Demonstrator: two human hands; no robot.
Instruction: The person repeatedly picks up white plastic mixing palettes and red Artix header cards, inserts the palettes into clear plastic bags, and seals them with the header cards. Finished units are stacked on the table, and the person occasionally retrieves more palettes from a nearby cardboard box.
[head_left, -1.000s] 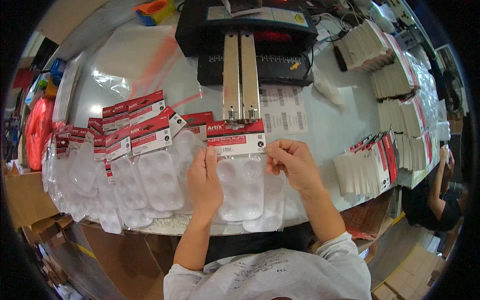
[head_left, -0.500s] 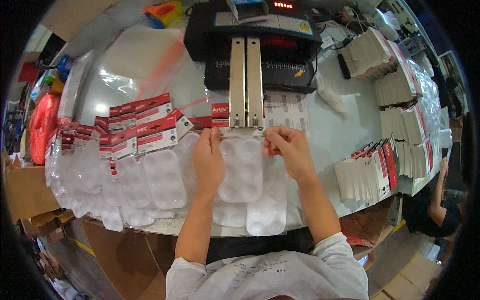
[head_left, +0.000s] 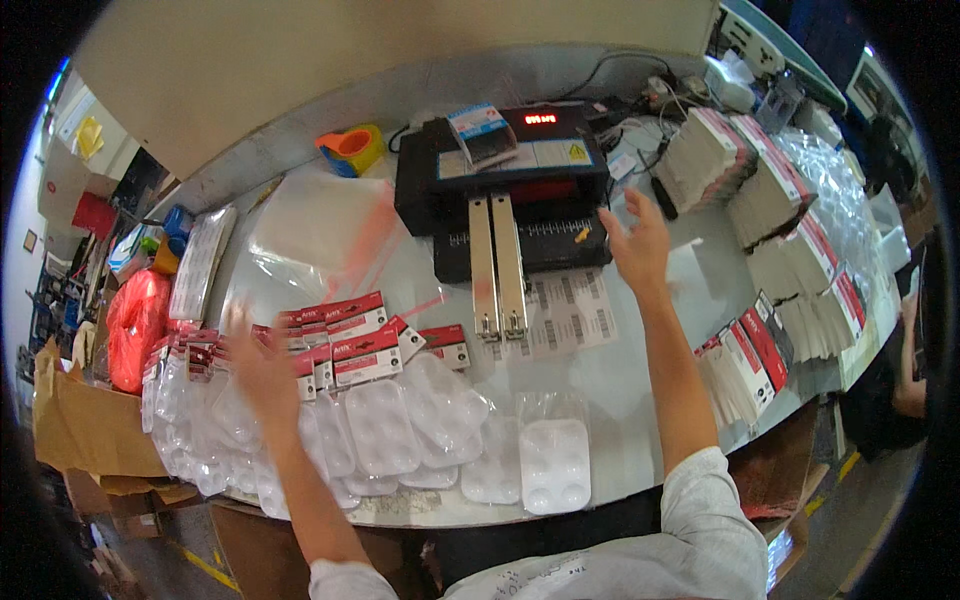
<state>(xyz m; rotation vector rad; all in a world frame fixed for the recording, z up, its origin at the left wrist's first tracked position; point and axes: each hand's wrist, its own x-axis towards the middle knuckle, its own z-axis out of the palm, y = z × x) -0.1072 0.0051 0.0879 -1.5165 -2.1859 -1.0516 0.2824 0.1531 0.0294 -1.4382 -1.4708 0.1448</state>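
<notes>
My left hand (head_left: 264, 380) is smeared by motion above the left-hand pile of white plastic paint palettes (head_left: 382, 428) in clear bags topped with red and white header cards (head_left: 366, 356). Whether it holds anything cannot be made out. My right hand (head_left: 642, 245) is raised beside the right side of a black machine (head_left: 500, 160), fingers apart and nothing in them. From the machine, two long metal arms (head_left: 497, 265) reach toward me over a printed label sheet (head_left: 570, 318). At the front edge lies a bagged palette (head_left: 555, 465) without a visible card.
Stacks of folded cards (head_left: 800, 270) stand at the right, with loose cards (head_left: 745, 365) nearer me. Clear bags (head_left: 315, 230) lie back left, near a yellow and blue tape roll (head_left: 352, 150). A red plastic bag (head_left: 138, 325) sits far left. Cables (head_left: 640, 125) run behind the machine.
Both hands have left the spot under the metal arms: the left swung left to the pile, the right moved up and right. The carded palette between them has gone from there. The view has shifted.
</notes>
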